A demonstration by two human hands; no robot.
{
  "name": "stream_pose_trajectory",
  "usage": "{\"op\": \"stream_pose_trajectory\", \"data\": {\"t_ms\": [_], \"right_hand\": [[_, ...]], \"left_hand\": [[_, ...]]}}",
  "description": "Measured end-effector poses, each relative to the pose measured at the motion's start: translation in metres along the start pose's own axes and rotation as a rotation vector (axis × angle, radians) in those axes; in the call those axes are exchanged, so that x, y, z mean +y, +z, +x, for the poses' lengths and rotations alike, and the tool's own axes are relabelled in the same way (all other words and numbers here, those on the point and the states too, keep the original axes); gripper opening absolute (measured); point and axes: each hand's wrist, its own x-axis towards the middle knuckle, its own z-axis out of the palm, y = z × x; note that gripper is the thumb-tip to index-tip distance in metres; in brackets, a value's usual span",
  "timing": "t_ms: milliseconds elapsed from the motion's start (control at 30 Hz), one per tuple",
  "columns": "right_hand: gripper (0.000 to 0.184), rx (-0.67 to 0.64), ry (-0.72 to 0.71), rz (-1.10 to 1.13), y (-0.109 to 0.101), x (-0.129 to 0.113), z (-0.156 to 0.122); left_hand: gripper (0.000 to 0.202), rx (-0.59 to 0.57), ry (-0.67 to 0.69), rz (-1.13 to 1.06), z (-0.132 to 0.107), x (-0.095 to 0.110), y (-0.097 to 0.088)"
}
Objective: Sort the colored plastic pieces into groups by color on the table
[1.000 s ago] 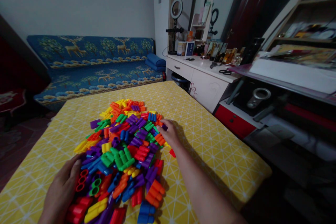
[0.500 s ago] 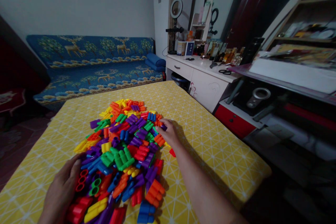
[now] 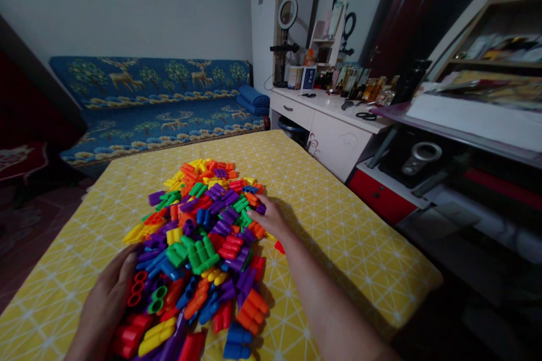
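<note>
A heap of plastic building blocks [image 3: 199, 254] in red, orange, yellow, green, blue and purple spreads over the table. The pieces look like short tubes joined side by side. My left hand [image 3: 108, 290] lies along the heap's near left side, fingers extended, with the thumb beside a red block [image 3: 136, 289]. At the heap's right edge, my right hand [image 3: 273, 217] rests with thumb and fingers apart. A purple block [image 3: 261, 208] shows between them, next to an orange block [image 3: 251, 199]. Some right fingertips are hidden among the pieces.
The table has a yellow patterned cloth [image 3: 339, 237]. Behind it stands a blue sofa [image 3: 169, 101] with a deer print. A white dressing table [image 3: 334, 138] with bottles and a ring light [image 3: 288, 12] is at the right, beside a shelf unit holding a black speaker [image 3: 423, 158].
My right hand has shifted slightly down at the heap's edge, and blocks near its fingers have moved or turned. The left hand keeps its place by the heap. The view has shifted slightly.
</note>
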Motion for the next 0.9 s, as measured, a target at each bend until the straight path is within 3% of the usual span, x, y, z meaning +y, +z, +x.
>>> {"op": "stream_pose_trajectory", "data": {"t_ms": [67, 167, 333, 567, 767, 900], "right_hand": [[0.042, -0.028, -0.008, -0.016, 0.0, -0.002, -0.001], [0.055, -0.064, 0.003, -0.016, 0.002, -0.007, -0.003], [0.072, -0.14, -0.006, 0.067, 0.008, -0.015, -0.006], [0.075, -0.274, -0.064, 0.084, 0.021, -0.034, -0.015], [0.08, -0.258, -0.283, -0.042, 0.029, -0.068, -0.029], [0.076, -0.285, -0.338, -0.046, 0.026, -0.08, -0.034]], "left_hand": [[0.055, -0.054, -0.108, -0.127, -0.002, 0.007, 0.002], [0.067, -0.128, -0.135, -0.295, -0.007, 0.025, 0.006], [0.076, -0.221, 0.005, -0.355, -0.013, 0.051, 0.012], [0.077, -0.273, 0.125, -0.314, -0.015, 0.068, 0.013], [0.067, -0.362, 0.292, -0.272, -0.024, 0.087, 0.011], [0.064, -0.346, 0.34, -0.231, -0.027, 0.094, 0.001]]}}
